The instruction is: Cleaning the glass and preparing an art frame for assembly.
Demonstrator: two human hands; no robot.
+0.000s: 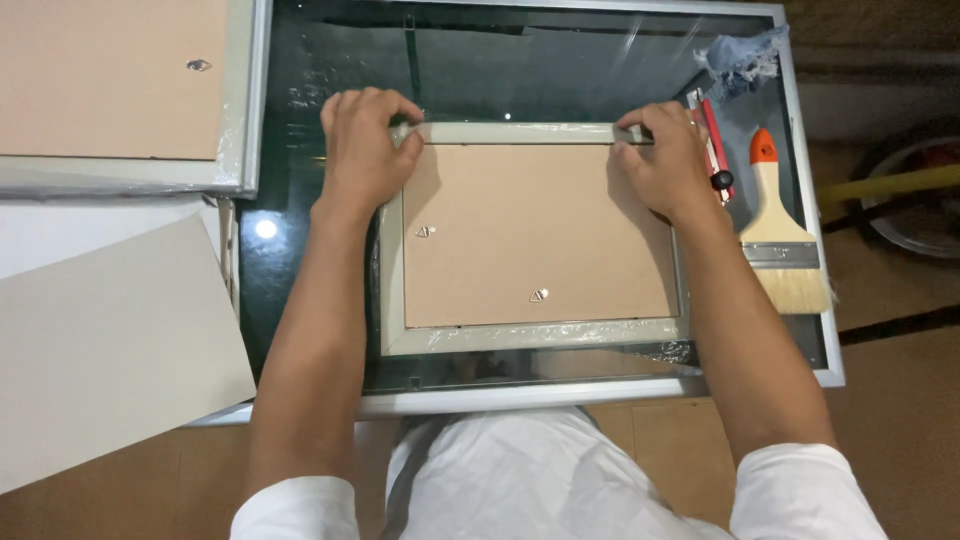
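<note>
Fingers (395,115) of the left hand (362,150) curled over and pinching the upper left corner of a pale grey rectangular picture frame (530,335), lying back side up with its brown fibreboard backing (540,230) showing. Fingers (640,125) of the right hand (670,160) bent and pressed together on the upper right corner of the same frame, thumb tucked beneath the top rail. Both grips at opposite ends of that rail, apparently to keep it steady and square. Frame at the centre of the picture, flat on a dark glass counter (300,250). Just right of the right hand, a red utility knife (715,150) and an orange-handled wooden paintbrush (780,235), within easy reach. Upper right, a scrap of blue cloth (740,60). Upper left, a second larger frame (235,100), also back up; lower left, a grey cardboard sheet (110,350).
</note>
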